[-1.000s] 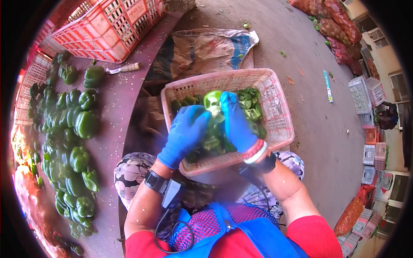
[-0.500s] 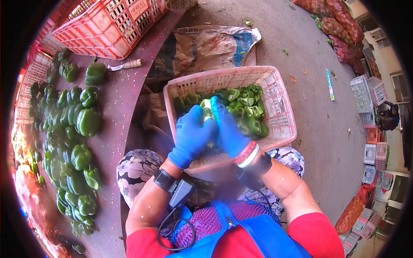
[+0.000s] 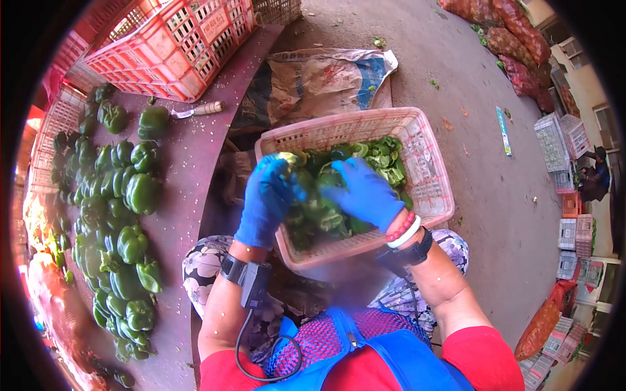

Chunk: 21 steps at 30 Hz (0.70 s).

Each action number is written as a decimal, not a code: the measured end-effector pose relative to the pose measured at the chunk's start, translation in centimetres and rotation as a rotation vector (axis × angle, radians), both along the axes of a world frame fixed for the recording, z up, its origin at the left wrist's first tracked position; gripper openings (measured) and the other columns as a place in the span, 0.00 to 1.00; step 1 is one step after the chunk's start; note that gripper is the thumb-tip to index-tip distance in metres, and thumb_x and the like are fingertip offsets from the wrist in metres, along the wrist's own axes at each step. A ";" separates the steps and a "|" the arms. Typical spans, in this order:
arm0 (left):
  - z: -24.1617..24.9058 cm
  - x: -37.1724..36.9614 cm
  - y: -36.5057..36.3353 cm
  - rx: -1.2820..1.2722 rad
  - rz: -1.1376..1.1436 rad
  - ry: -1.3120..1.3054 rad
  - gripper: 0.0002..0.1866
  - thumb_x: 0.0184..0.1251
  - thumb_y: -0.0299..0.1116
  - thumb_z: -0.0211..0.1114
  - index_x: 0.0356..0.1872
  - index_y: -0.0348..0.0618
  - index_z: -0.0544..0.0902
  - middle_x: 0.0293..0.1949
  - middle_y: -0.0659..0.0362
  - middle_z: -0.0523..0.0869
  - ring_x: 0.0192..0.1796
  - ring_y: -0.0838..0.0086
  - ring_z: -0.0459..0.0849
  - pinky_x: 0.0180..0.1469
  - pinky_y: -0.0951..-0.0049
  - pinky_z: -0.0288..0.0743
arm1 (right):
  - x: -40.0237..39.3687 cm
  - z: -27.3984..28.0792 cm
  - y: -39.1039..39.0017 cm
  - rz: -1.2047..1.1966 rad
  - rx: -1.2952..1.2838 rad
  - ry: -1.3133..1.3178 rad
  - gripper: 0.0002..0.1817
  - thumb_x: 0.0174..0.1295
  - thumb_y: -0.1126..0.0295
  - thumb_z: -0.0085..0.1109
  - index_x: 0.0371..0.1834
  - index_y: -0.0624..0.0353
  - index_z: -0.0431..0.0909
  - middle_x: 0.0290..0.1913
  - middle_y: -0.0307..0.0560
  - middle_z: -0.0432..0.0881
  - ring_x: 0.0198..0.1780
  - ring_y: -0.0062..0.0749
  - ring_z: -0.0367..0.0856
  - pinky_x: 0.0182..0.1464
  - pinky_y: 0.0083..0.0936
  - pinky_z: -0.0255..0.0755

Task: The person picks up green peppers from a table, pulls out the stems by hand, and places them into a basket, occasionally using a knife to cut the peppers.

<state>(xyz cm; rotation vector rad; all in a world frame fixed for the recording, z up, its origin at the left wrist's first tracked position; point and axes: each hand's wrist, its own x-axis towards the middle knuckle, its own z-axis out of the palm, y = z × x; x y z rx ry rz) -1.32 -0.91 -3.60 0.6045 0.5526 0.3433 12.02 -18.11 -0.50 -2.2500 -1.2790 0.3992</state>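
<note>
Blue gloves cover both hands, which are over a pink plastic crate (image 3: 427, 153) between my knees. My left hand (image 3: 266, 195) is at the crate's left side with its fingers closed. A pale yellow-green pepper core (image 3: 287, 158) shows at its fingertips. Over the middle of the crate, my right hand (image 3: 366, 194) has its fingers stretched out and apart, close above the cut green peppers (image 3: 385, 156). These pieces, some hollow and opened, fill the crate's bottom; both gloves hide part of them.
To the left, whole green bell peppers (image 3: 143, 193) cover much of a dark red tabletop (image 3: 186, 163). A wooden-handled knife (image 3: 201, 109) lies there near a red crate (image 3: 176, 55). Behind my crate lies a flattened sack (image 3: 326, 78). Filled net sacks (image 3: 515, 39) stand far right.
My hands have separated: the left moved left with the pepper core, and the right moved right over the cut peppers. The pepper they held together is no longer between them.
</note>
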 end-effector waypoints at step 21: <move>2.2 -0.7 -4.1 1.007 -0.177 -0.065 0.26 0.69 0.26 0.59 0.68 0.38 0.70 0.50 0.58 0.82 0.44 0.80 0.81 0.47 0.77 0.78 | -2.0 0.2 1.8 0.043 0.563 0.801 0.07 0.67 0.69 0.67 0.41 0.58 0.80 0.35 0.41 0.81 0.35 0.27 0.81 0.38 0.28 0.75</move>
